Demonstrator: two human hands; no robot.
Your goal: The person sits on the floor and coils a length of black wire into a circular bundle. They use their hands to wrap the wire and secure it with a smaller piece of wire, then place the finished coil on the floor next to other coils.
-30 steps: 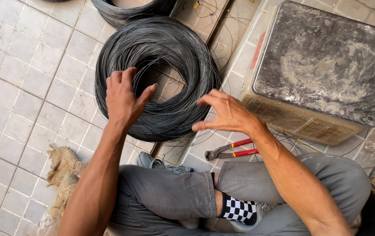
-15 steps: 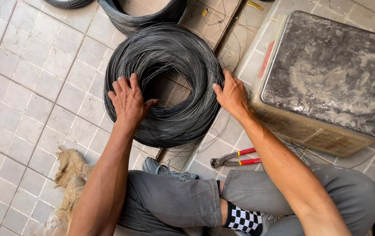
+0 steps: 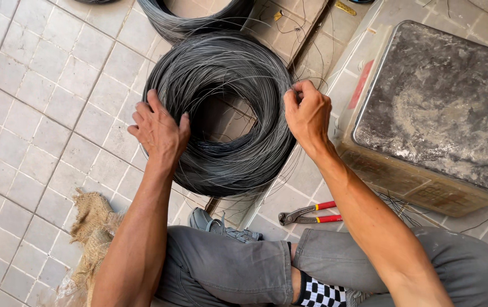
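Dark grey steel wire, wound into a big round coil (image 3: 221, 113), is laid flat on the pale tiled floor (image 3: 39, 96), in front of the seated person's knees. It is gripped at both sides: the left hand (image 3: 158, 131) is spread flat on its left rim, fingers released, while the right hand (image 3: 307, 113) is clenched on strands at the right rim. No length seems drawn off yet. One coil is handled, a second coil (image 3: 193, 17) lies beyond; one pair of red-handled pincers (image 3: 309, 215), one stained metal box (image 3: 431, 113) and one burlap sack (image 3: 90, 227) are counted.
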